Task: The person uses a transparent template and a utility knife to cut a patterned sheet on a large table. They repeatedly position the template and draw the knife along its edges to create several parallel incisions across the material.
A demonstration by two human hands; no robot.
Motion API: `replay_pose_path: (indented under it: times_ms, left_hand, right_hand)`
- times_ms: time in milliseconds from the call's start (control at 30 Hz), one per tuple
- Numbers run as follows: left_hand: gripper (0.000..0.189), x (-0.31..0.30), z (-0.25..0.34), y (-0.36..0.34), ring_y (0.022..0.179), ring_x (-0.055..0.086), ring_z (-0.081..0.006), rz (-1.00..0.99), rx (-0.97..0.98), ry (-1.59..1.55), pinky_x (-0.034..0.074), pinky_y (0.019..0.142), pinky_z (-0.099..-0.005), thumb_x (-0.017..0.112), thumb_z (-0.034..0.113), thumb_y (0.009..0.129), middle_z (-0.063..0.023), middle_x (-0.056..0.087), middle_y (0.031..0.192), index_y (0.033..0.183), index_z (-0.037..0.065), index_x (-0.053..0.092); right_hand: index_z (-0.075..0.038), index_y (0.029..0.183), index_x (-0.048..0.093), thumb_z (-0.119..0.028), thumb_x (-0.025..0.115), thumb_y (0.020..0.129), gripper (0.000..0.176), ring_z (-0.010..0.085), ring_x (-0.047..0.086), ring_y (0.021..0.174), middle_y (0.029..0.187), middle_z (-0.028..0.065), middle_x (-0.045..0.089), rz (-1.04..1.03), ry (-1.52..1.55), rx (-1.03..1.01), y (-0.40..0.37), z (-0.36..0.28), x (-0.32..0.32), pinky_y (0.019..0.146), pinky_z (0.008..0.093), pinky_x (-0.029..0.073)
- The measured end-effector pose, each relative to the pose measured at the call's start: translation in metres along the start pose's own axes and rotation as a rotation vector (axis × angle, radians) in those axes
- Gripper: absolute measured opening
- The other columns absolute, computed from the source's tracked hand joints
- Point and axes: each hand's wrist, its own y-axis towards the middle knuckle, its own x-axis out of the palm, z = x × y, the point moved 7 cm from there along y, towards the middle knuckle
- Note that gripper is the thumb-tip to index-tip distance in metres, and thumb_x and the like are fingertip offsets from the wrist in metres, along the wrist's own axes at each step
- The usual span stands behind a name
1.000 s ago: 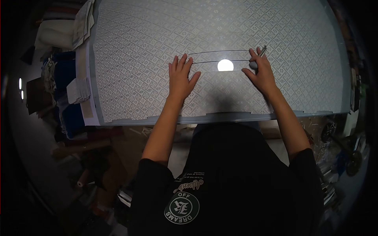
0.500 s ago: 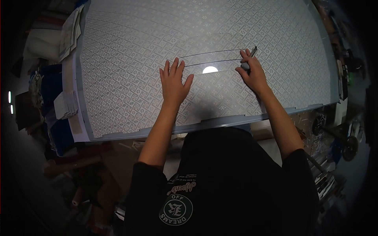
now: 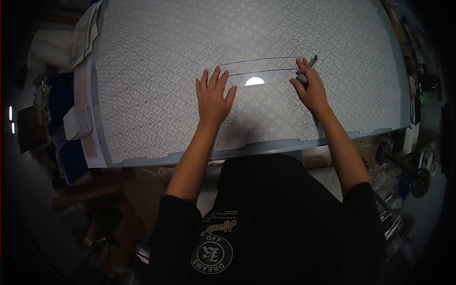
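The fingers (image 3: 216, 76) of the left hand (image 3: 213, 99) are spread and released, and are laid flat with the palm down. Nothing is grasped. Their tips are set on or just at the left end of a clear strip (image 3: 266, 65), though whether they actually touch it cannot be told for certain.

The fingers (image 3: 301, 64) of the right hand (image 3: 311, 88) are clenched around a slim tool (image 3: 309, 65) with a metal tip. Its point is directed to the upper right, at the right end of the strip. The kind of tool cannot be told.

The clear strip lies flat, slightly above the centre of the frame, between the two hands. It is seen only by its thin edges and by a round glare (image 3: 255, 81) on its surface.

- It is judged to be stiff, light and smooth, so it is likely to slide unless pressed from above.
- It is best held down flat near its ends, or lifted by a long edge.

Beneath it a patterned sheet (image 3: 156, 71) is spread across nearly the whole worktop (image 3: 190, 156). The sheet is judged to be thin and pliable — liable to crease if dragged.

At the left edge of the frame stacked papers (image 3: 78, 124) are noted beside the worktop. In the lower half, the person's dark shirt (image 3: 285, 213) is seen.
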Motion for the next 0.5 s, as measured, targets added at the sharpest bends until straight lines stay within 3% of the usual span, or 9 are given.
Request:
replay_pose_path:
  times_ms: [500]
  left_hand:
    - [0.053,0.0017,0.0005,0.0013,0.146,0.038,-0.0477,0.004,0.003,0.048,0.023,0.120,-0.0672,0.069,0.033,0.096,-0.0133,0.051,0.156,0.142,0.010,0.061]
  right_hand:
    - [-0.001,0.104,0.058,-0.014,0.080,0.087,0.030,0.0397,0.050,0.143,0.145,0.0187,0.061,-0.016,-0.063,0.019,0.0043,-0.0002,0.0010,0.111,0.0479,0.044]
